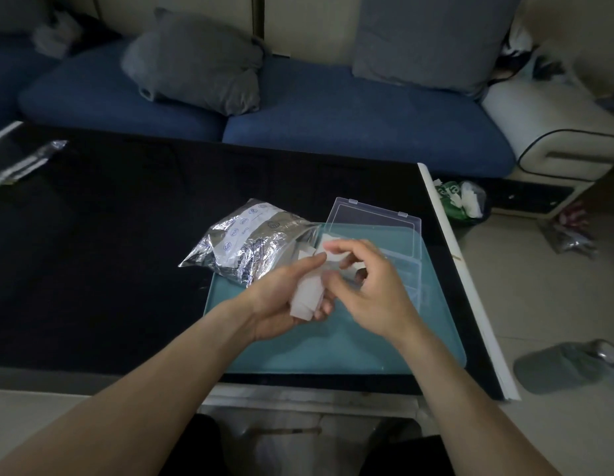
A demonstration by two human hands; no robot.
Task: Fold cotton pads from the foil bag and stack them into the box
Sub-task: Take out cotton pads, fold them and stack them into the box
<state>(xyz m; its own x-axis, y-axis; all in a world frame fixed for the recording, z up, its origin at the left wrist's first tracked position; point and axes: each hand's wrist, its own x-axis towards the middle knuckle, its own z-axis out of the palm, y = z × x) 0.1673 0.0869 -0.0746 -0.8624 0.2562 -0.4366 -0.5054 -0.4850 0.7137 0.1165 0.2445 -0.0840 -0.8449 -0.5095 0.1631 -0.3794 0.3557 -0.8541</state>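
I cradle the white square cotton pad (307, 297) in my left hand (281, 300) while my right hand (364, 286) pinches its far edge to fold it. The crinkled silver foil bag (245, 243) lies left, the clear plastic box (395, 235) open on the right, ready for stacking.

On my feed the person shows as two arms and a strip of clothing, all on the near side of the table (127, 235). The left hand (281, 304) and right hand (371, 290) are bare. The left forearm (144, 400) and right forearm (470, 400) are bare skin from the wrist to the picture's edge. Below the table's near edge, dark cloth (195, 448) that looks black covers both legs. I cannot tell whether it is trousers or shorts; the dim light hides seams and pattern.
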